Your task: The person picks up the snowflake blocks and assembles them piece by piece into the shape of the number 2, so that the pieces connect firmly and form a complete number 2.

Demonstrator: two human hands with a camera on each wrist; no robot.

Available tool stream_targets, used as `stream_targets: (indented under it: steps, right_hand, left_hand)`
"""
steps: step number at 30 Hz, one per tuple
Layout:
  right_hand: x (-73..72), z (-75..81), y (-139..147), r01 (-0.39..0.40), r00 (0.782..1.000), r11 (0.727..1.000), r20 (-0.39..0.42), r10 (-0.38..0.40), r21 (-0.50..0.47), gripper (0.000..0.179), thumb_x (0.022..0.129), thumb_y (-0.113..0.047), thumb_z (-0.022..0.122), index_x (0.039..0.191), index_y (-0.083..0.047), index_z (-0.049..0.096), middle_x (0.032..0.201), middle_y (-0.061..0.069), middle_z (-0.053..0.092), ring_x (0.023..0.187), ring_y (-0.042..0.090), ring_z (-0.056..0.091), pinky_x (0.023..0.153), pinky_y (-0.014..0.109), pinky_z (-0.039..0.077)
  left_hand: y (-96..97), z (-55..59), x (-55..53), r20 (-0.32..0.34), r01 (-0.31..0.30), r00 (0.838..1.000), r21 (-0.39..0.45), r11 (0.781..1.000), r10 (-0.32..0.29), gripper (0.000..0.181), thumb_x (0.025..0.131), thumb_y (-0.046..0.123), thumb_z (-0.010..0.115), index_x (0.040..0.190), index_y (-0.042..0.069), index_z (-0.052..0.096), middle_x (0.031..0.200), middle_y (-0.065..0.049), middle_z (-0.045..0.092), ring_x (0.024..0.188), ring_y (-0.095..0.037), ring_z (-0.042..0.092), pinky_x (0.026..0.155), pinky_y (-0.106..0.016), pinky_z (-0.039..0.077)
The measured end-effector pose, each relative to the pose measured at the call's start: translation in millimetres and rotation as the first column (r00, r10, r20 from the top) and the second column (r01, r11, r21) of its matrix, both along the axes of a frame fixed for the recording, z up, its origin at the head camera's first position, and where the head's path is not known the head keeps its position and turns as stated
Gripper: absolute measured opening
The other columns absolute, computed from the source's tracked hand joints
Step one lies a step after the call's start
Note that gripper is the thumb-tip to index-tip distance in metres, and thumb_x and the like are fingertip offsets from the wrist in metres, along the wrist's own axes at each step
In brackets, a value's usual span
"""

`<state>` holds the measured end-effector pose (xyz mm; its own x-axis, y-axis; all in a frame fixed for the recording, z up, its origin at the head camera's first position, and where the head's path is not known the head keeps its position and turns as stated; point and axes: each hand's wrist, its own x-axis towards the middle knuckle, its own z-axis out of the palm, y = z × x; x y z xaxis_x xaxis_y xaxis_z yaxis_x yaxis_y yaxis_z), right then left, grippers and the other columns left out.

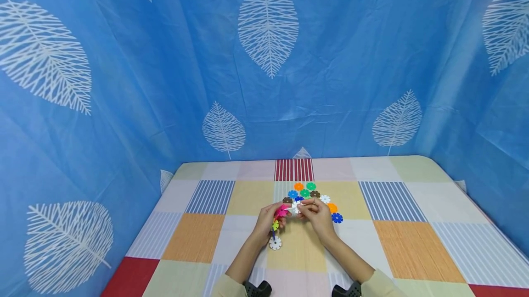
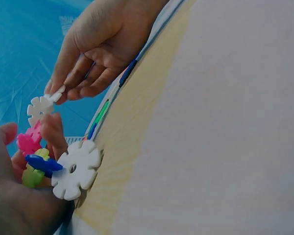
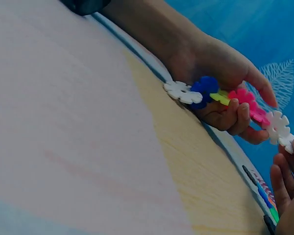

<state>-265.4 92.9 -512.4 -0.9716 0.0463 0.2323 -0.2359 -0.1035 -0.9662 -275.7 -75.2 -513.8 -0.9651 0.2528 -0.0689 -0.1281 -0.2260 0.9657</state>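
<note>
A chain of notched, flower-shaped plastic discs runs between both hands. At its lower end is a white disc [image 2: 77, 170], followed by a blue disc [image 2: 43, 165], a yellow-green disc [image 2: 33, 175] and pink pieces [image 3: 247, 105]. The left hand [image 1: 263, 224] holds the chain with its fingers curled around the pink part. Beyond the pink, a white disc [image 3: 278, 127] stands between the hands. Thumb and fingers of the right hand [image 1: 317, 218] pinch another white disc [image 2: 58, 93], which touches that one; whether their notches are fully joined I cannot tell.
Loose discs lie on the patchwork tablecloth [image 1: 198, 242] just beyond the hands, among them an orange disc [image 1: 299, 187], a green disc [image 1: 311, 186] and a brown disc [image 1: 315, 194]. Right of the right hand lies a blue disc [image 1: 337, 218]. A blue leaf-patterned curtain [image 1: 330, 81] surrounds the table.
</note>
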Motion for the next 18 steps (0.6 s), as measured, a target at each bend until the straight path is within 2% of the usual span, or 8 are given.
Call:
stream_targets:
  steps: [3,6,10,12,15,18]
  right_hand:
    - [4.9,10.5,2,0.016,1.0,0.996,-0.018,-0.015,0.091,0.016,0.084,-0.004,0.065,0.095,0.008,0.063,0.086,0.016,0.067,0.069,0.016,0.062,0.063,0.03,0.054]
    - [11.0,20.8,3,0.041,0.997,0.977,-0.069,-0.028,0.207,0.015,0.085,-0.004,0.065,0.096,0.005,0.067,0.092,0.015,0.066,0.075,0.016,0.06,0.063,0.028,0.052]
    - [7.4,12.2,7,0.064,0.986,0.94,-0.164,-0.008,0.335,0.019,0.086,-0.011,0.065,0.102,-0.001,0.069,0.102,0.012,0.066,0.086,0.019,0.059,0.066,0.023,0.05]
    - [3.3,4.8,11,0.07,0.983,0.92,-0.181,0.001,0.385,0.022,0.087,-0.016,0.064,0.106,-0.006,0.069,0.106,0.008,0.066,0.089,0.019,0.057,0.068,0.023,0.049]
    - [-1.2,-2.7,21,0.123,0.971,0.869,-0.24,-0.006,0.478,0.024,0.086,-0.019,0.066,0.108,-0.012,0.069,0.1,0.001,0.067,0.085,0.014,0.054,0.066,0.022,0.047]
    - [-2.5,-6.6,34,0.218,0.941,0.783,-0.339,-0.01,0.582,0.023,0.081,-0.017,0.071,0.104,-0.012,0.071,0.09,-0.004,0.065,0.077,0.012,0.048,0.062,0.026,0.043]
  left_hand:
    - [-1.6,2.8,0.4,0.008,0.057,0.998,0.0,0.998,-0.057,0.042,0.093,0.029,0.049,0.119,-0.002,0.059,0.092,-0.02,0.067,0.048,-0.006,0.054,0.045,-0.016,0.046]
    - [-2.6,5.7,1.8,0.019,0.112,0.994,-0.016,0.994,-0.112,0.044,0.093,0.029,0.049,0.124,-0.002,0.054,0.096,-0.022,0.065,0.05,-0.007,0.055,0.047,-0.016,0.047]
    - [-2.1,7.4,3.3,0.039,0.14,0.99,-0.019,0.99,-0.139,0.042,0.093,0.029,0.051,0.123,-0.002,0.053,0.087,-0.013,0.065,0.05,-0.006,0.053,0.047,-0.015,0.046]
    - [-1.5,7.5,3.7,0.056,0.134,0.99,-0.01,0.991,-0.133,0.043,0.093,0.028,0.052,0.122,-0.003,0.052,0.082,-0.007,0.064,0.049,-0.005,0.051,0.046,-0.015,0.045]
    - [-1.2,7.1,3.9,0.075,0.106,0.991,0.016,0.994,-0.107,0.046,0.092,0.026,0.053,0.125,-0.006,0.047,0.077,-0.003,0.061,0.048,-0.003,0.05,0.044,-0.014,0.043]
    - [-1.5,6.4,3.4,0.085,0.074,0.993,0.032,0.997,-0.077,0.05,0.092,0.025,0.054,0.128,-0.008,0.042,0.076,-0.002,0.061,0.047,-0.003,0.05,0.043,-0.013,0.043]
